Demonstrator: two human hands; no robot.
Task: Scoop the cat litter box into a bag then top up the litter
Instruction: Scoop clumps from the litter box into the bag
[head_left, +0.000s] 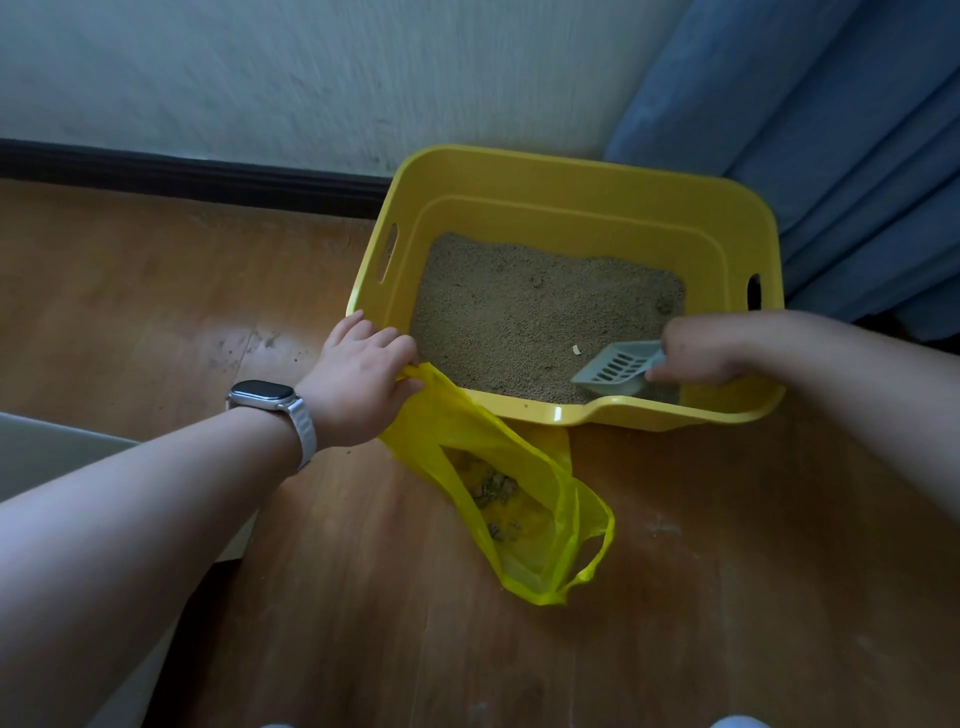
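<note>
Here, the right hand (693, 351) has its fingers curled tight round the handle of a grey slotted litter scoop (615, 366), whose blade points toward the person's left and rests on the litter (535, 312) at the near right of the yellow litter box (566, 174). The left hand (358, 382) pinches one handle of the yellow plastic bag (519, 499), holding its mouth open on the wooden floor (753, 571), just outside the box's near rim. Clumps already lie inside the bag. It sits down and left of the scoop, so a loaded scoop would likely travel over that rim.
</note>
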